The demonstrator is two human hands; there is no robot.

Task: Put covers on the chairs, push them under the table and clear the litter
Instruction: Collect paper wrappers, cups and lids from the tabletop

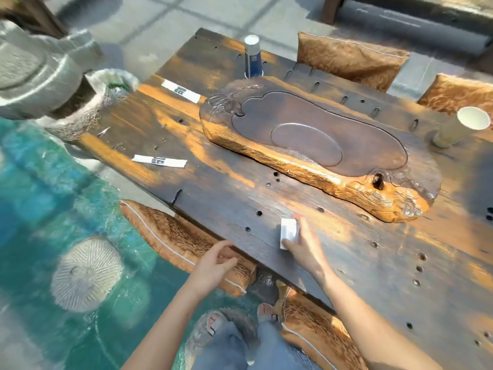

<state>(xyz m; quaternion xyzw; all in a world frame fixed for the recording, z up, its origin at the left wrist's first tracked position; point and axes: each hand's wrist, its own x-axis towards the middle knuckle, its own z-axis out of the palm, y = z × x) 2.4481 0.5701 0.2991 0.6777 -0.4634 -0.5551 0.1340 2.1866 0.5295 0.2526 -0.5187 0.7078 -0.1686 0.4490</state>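
My right hand (302, 245) pinches a white paper wrapper (288, 231) lying near the front edge of the dark wooden table (232, 190). My left hand (213, 265) hovers with relaxed fingers over a brown patterned cover (176, 236) on a chair tucked under the table's edge. A second covered chair (314, 332) sits by my feet. Two more covered chairs (349, 58) (458, 93) stand on the far side. Other litter on the table: two white wrappers (181, 91) (159, 160), a blue and white paper cup (253, 58) upside down, and a tipped beige paper cup (458, 125).
A large carved wooden tea tray (317, 150) fills the middle of the table. A bin lined with a white bag (112, 84) stands at the table's left end. Teal water with a round stepping stone (85, 273) lies to my left.
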